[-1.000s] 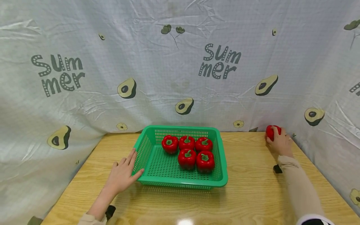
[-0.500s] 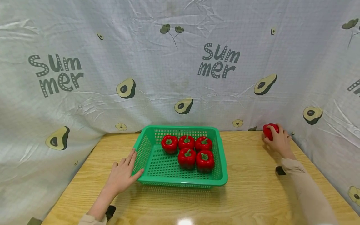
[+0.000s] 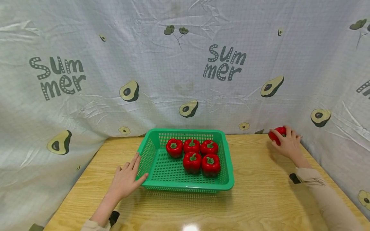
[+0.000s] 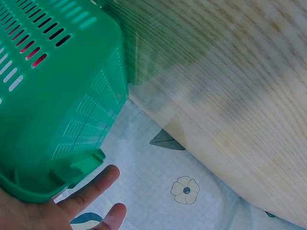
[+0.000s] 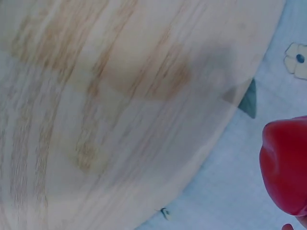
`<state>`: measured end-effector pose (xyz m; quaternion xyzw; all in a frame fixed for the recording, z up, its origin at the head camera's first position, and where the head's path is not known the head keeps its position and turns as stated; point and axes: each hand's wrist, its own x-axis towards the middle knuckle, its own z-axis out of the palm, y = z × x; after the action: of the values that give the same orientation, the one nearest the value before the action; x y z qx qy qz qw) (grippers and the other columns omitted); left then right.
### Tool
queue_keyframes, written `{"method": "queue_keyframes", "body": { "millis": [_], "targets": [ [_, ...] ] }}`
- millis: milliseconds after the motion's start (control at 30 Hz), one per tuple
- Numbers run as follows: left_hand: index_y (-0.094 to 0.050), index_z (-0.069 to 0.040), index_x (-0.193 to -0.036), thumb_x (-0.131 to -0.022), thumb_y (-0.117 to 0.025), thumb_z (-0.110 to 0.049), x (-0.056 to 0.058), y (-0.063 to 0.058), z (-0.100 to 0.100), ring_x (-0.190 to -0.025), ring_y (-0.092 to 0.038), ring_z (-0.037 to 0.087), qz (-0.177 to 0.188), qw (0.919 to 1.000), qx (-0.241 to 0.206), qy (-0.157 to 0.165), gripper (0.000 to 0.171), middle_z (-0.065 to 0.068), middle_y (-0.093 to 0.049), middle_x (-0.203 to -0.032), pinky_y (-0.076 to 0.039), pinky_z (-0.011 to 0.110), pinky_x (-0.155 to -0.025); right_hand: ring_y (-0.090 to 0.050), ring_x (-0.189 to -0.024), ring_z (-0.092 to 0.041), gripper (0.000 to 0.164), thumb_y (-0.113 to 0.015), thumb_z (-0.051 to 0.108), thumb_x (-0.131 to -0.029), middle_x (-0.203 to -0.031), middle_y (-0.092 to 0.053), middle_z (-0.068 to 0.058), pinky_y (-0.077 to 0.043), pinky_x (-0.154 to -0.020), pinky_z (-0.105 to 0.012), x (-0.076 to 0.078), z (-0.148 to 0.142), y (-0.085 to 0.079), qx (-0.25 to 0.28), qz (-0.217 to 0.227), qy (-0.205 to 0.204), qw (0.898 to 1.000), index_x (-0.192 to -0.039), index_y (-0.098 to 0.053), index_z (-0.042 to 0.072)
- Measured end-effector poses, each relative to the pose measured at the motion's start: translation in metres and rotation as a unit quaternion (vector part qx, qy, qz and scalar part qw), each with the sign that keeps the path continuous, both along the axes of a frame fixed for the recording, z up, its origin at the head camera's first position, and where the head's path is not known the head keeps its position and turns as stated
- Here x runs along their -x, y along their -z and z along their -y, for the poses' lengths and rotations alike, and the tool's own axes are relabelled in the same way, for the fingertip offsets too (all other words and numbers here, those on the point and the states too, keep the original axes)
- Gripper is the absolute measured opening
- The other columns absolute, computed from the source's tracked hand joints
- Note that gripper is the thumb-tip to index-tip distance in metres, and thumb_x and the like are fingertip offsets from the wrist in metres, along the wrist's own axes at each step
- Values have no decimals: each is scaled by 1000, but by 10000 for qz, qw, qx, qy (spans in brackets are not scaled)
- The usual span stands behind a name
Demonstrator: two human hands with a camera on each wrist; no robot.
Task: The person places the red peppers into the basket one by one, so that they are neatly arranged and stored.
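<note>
A green plastic basket (image 3: 188,187) stands mid-table, with several red bell peppers (image 3: 192,163) grouped toward its right and back. My left hand (image 3: 124,181) rests against the basket's left front corner, fingers straight along the rim. The left wrist view shows the basket's perforated wall (image 4: 57,96) and two extended fingers (image 4: 93,191) beside it. At the table's far right corner, my right hand (image 3: 290,146) grips a single red bell pepper (image 3: 273,137), its fingers and thumb around it. Part of that pepper (image 5: 288,165) appears at the right edge of the right wrist view.
A wooden table (image 3: 254,192) lies under everything. Behind it and along both sides hangs a pale cloth (image 3: 162,64) printed with avocados, flowers and lettering. Dark wrist bands show at both wrists.
My right hand has shifted slightly left with the bell pepper, which has tilted so its green stem shows between the fingers. My left hand and the basket have stayed put.
</note>
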<state>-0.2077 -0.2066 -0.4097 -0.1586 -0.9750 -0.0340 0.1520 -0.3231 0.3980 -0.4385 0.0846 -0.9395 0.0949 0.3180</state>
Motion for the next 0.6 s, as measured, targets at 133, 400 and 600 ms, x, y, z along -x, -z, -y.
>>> {"method": "queue_keyframes", "body": {
  "millis": [133, 400, 600],
  "targets": [
    [-34, 1, -137, -84, -51, -46, 0, 0, 0, -110, -50, 37, -15, 10000, 5, -4, 72, 15, -31, -144, -39, 57, -76, -33, -96, -52, 44, -59, 17, -76, -125, -30, -30, -24, -68, -63, -2, 3, -3, -258, -190, -116, 9994, -119, -48, 19],
    [-33, 1, -137, -84, -52, -45, 2, 1, 0, -110, -50, 36, -69, 10000, 3, -25, 72, 15, -32, -143, -40, 55, -74, -39, -86, -53, 41, -27, 47, -94, -122, -35, -33, -29, -63, -60, -11, 11, -2, -728, -942, -564, 9913, -114, -53, 22],
    [-33, 0, -137, -84, -52, -46, 1, 1, 0, -110, -50, 35, -54, 10000, 10, -34, 72, 14, -32, -144, -39, 55, -74, -40, -84, -52, 56, -17, 58, -90, -119, -39, -31, -31, -62, -59, -16, 21, -6, -808, -1134, -696, 9878, -112, -54, 22]
  ]
}}
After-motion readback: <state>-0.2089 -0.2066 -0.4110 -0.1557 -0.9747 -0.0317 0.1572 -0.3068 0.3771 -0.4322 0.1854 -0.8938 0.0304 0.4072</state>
